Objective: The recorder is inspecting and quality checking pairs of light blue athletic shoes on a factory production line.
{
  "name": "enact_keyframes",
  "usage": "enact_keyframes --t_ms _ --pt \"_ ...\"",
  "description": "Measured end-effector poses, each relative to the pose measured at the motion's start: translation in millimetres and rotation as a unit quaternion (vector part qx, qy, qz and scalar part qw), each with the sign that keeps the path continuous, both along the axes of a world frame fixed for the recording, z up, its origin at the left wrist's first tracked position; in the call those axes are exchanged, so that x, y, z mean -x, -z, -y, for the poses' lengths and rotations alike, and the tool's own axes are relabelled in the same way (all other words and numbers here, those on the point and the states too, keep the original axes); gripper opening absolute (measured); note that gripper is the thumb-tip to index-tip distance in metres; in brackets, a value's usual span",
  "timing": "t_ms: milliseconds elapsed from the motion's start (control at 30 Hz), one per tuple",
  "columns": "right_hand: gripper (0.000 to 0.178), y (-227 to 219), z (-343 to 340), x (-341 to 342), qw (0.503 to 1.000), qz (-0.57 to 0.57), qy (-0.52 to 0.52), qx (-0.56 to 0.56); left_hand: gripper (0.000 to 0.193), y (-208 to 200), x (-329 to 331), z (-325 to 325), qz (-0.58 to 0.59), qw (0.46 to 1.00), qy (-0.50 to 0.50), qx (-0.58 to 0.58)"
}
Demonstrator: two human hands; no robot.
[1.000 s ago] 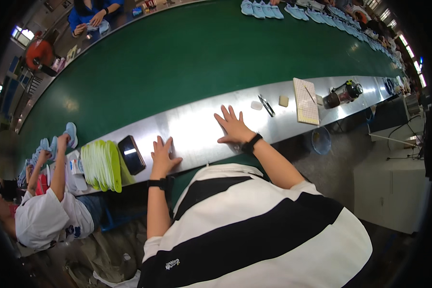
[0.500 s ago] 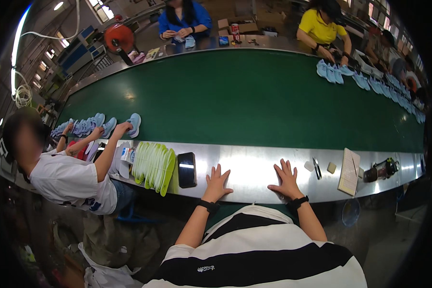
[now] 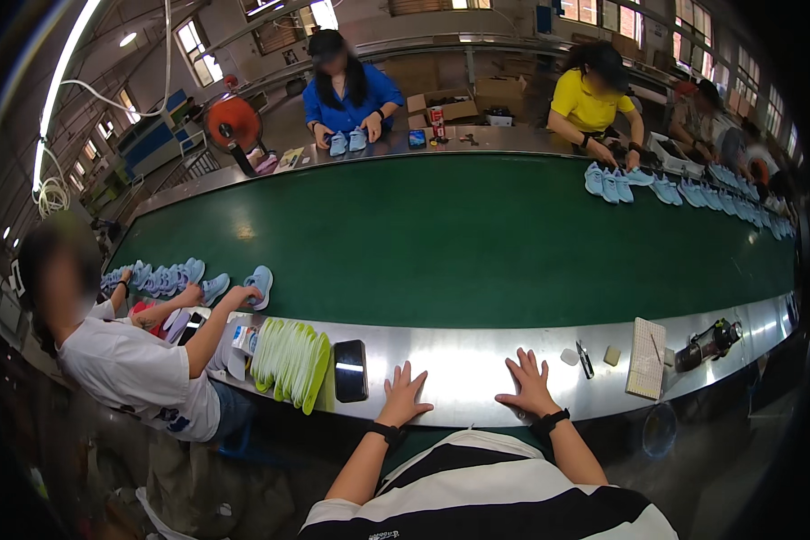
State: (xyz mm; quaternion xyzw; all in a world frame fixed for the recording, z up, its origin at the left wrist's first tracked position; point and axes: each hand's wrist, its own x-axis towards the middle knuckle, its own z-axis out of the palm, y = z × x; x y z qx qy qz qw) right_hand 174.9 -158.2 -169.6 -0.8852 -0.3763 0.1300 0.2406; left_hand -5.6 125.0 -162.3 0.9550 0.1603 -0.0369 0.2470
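Observation:
My left hand (image 3: 403, 396) rests on the metal table edge (image 3: 463, 382) with its fingers spread and nothing in it. A dark phone (image 3: 351, 370) lies just to its left. Beyond the phone stands a row of white and lime-green insoles (image 3: 288, 364). My right hand (image 3: 526, 385) also lies on the metal, fingers apart and holding nothing. Close to its right are a whitish lump (image 3: 570, 357), a small cutting tool (image 3: 585, 360) with dark handles and a beige block (image 3: 612, 355). Farther right lie a gridded notepad (image 3: 645, 360) with a thin pen and a dark flask-like object (image 3: 706, 346).
A green conveyor belt (image 3: 405, 243) runs beyond the metal edge. At left a person in a white shirt (image 3: 153, 364) touches a light-blue sneaker (image 3: 260, 286). Across the belt, people in blue (image 3: 351, 94) and yellow (image 3: 589, 103) handle sneakers; a shoe row (image 3: 693, 193) stretches right.
My view has tilted up, so the scene sits lower in the picture. Both my hands stay spread on the metal. The person in blue now has two sneakers standing at the far edge.

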Motion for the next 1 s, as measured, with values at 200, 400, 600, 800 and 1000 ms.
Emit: enact_keyframes --t_ms 200,400,600,800,1000 --pt "0.095 0 -1 0 1.0 0.002 -0.001 -0.012 0.084 -2 4 2 -0.007 1.0 0.002 0.003" --pt "0.093 2 -1 -2 1.0 0.015 -0.005 -0.008 0.081 6 8 -1 0.049 0.999 0.0 0.002" --pt "0.091 8 11 -1 0.998 0.038 0.011 -0.051 0.079 0 -3 4 0.083 0.996 0.009 0.039" --pt "0.096 6 -9 6 0.999 0.039 -0.023 -0.015 0.072 -33 21 11 0.039 0.998 0.016 -0.047" --pt "0.097 -2 6 6 1.0 0.011 0.005 -0.025 0.081 -29 7 12 0.012 0.999 0.018 0.037"
